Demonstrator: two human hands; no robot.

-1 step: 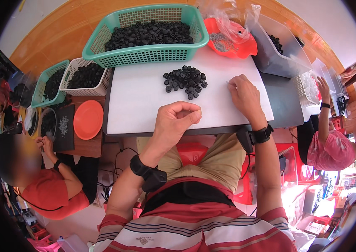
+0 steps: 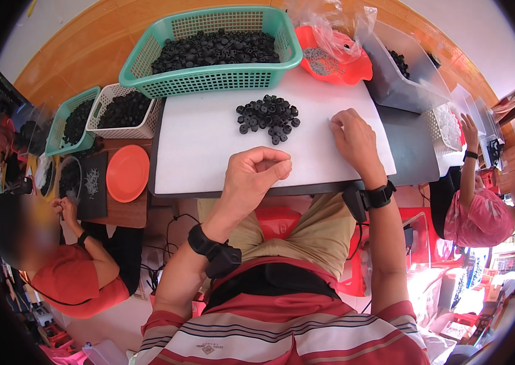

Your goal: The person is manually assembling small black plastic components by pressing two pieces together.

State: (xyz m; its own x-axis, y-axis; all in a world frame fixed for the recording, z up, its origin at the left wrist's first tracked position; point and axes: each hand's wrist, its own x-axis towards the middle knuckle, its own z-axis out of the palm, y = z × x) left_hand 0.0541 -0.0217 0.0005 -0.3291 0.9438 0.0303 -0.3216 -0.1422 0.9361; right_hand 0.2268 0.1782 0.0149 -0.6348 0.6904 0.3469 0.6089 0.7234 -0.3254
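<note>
My left hand (image 2: 254, 174) hovers over the front edge of the white board (image 2: 197, 149). Its fingers curl and the thumb meets the index finger; whatever may be in that pinch is hidden. Beyond the right side of the black pile is my right hand (image 2: 355, 139), low over the board with its fingers drawn together. A tiny pale speck shows at those fingertips, too small to name. Between and beyond both hands lies a loose pile of small black round parts (image 2: 268, 115), some with a hole in the middle. Neither hand touches the pile.
A green basket (image 2: 209, 82) of black parts stands at the back, beside a red dish (image 2: 355, 72) of small grey pieces and a clear bin (image 2: 385, 79). Leftward are a white basket (image 2: 120, 131) and an orange plate (image 2: 128, 173). Co-workers sit at either side.
</note>
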